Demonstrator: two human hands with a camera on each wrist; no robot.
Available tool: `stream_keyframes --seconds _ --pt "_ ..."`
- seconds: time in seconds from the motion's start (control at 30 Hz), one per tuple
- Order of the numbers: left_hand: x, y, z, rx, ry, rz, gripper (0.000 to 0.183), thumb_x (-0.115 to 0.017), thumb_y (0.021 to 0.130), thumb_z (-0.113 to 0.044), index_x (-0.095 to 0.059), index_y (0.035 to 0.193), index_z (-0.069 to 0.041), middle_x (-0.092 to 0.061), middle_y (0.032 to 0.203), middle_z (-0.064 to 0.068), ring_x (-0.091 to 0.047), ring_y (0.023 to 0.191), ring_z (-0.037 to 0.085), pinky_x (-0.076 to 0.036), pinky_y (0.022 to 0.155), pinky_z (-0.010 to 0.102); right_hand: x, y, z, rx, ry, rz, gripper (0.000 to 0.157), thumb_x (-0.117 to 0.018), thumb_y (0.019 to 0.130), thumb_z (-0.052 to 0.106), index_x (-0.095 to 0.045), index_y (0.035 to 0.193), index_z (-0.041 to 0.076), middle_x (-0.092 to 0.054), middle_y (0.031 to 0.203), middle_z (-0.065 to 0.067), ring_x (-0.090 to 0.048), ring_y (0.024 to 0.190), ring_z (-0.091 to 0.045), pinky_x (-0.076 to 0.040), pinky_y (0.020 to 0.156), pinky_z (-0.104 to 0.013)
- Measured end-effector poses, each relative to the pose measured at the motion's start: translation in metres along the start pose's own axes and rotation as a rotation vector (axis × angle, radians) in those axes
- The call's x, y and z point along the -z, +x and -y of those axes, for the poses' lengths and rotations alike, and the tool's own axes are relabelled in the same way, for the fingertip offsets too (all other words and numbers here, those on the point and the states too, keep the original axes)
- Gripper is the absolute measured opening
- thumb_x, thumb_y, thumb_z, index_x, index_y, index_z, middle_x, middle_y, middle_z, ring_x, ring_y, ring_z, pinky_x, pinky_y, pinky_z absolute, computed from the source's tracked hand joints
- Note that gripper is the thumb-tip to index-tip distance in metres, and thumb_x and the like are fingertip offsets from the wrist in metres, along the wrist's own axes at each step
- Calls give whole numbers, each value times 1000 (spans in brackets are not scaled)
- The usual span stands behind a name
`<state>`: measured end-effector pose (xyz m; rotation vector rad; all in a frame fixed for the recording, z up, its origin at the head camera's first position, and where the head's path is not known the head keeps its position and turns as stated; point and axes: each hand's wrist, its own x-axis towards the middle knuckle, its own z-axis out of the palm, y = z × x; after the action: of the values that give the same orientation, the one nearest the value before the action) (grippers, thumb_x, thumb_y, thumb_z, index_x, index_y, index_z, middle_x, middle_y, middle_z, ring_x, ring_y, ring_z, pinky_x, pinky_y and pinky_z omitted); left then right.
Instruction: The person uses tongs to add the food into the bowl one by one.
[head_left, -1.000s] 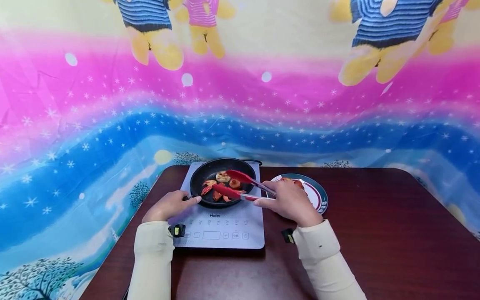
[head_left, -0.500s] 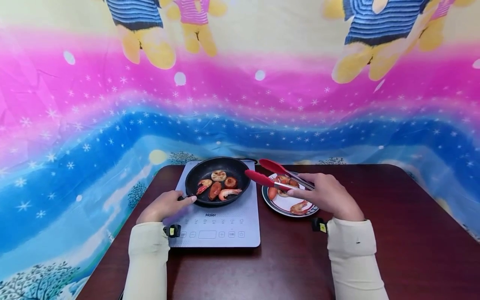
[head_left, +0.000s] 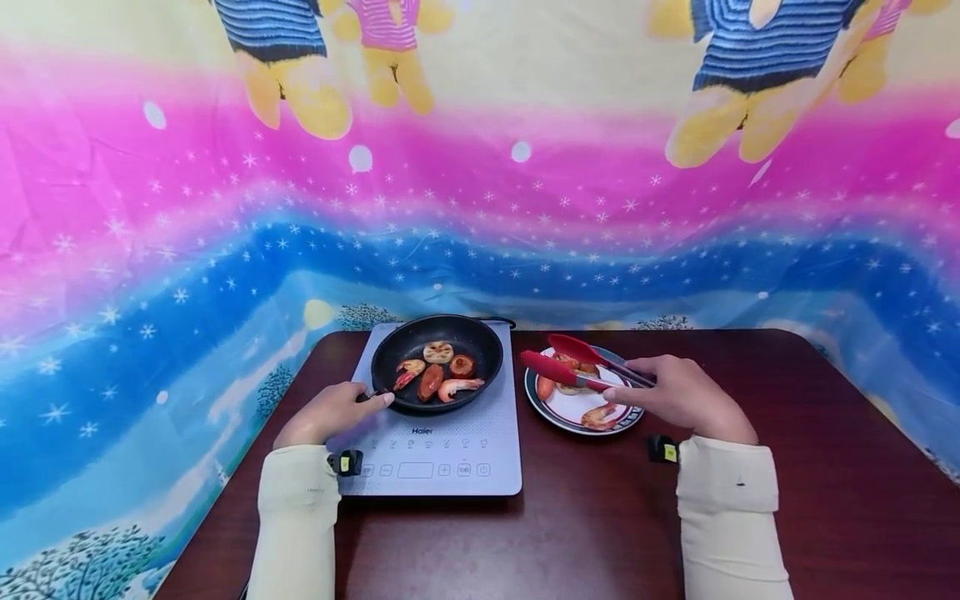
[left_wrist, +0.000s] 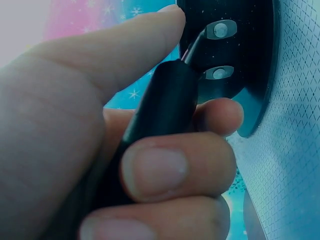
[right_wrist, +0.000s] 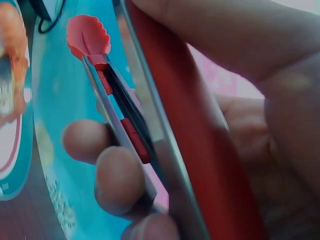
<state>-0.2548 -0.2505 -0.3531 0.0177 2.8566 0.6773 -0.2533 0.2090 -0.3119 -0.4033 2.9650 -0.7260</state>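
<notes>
On the dark wooden surface [head_left: 600, 517], with the person at six o'clock, a silver cooktop [head_left: 416, 487] marked Haier carries a black frying pan [head_left: 396, 352]. Pan contents, read clockwise: lotus root slice [head_left: 438, 352] at twelve, round brown piece [head_left: 462, 366] at three, pale-pink shrimp [head_left: 457, 388] at five, reddish-brown piece [head_left: 430, 383] at six, second shrimp [head_left: 409, 371] at nine.

Left hand [head_left: 330, 414]: fingers [left_wrist: 170, 167] curled round the black handle [left_wrist: 162, 100], which leaves the pan at eight o'clock. The thumb lies nearly straight, its tip toward the pan. Two rivets [left_wrist: 220, 30] show at the handle joint.

Right hand [head_left: 686, 396]: thumb on one arm of the red-tipped tongs [head_left: 555, 367], fingers curled against the other arm; the gap between thumb and fingers is partial, occupied by the tongs. The tong tips stand apart, directed between nine and ten o'clock, over the plate [head_left: 567, 410]. From where I stand, I cannot tell whether they touch the food.

Plate location: three o'clock of the pan, just beside the cooktop. A shrimp lies at five on it, a red piece [head_left: 545, 388] at nine; further pieces toward twelve are partly hidden by the tongs.

At twelve, behind the surface, hangs a pink-and-blue snowflake cloth [head_left: 465, 200].
</notes>
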Motion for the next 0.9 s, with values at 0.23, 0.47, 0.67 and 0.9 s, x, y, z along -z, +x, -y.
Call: stream_keyframes --seconds 0.23,0.47,0.67,0.9 --pt "-2 -1 -2 4 4 6 52 -54 92 -57 -63 98 -7 -58 81 8 -53 76 21 -42 67 37 7 -15 -30 -48 -33 8 81 -67 80 61 -56 132 -1 -66 104 -13 -57 90 -26 -49 71 -41" --pt "-2 -5 1 -29 4 -4 50 -53 93 -55 -61 93 -5 -53 74 7 -51 71 20 -40 66 37 0 -17 -50 -108 -38 25 80 -74 75 58 -59 129 1 -65 99 -11 -54 85 -25 -46 65 -38" --pt "-5 -9 3 -55 -3 -1 51 -53 93 -55 -62 92 -5 -53 73 7 -51 69 19 -39 64 36 -14 -8 -48 -148 -51 27 86 -80 68 57 -58 130 1 -64 112 -21 -56 93 -31 -49 67 -46" --pt "-3 -7 2 -47 -11 -8 51 -54 93 -55 -62 93 -5 -52 73 7 -51 69 20 -39 64 36 -17 -4 -46 -166 -62 14 83 -83 68 51 -59 129 1 -64 111 -20 -56 91 -30 -48 67 -46"
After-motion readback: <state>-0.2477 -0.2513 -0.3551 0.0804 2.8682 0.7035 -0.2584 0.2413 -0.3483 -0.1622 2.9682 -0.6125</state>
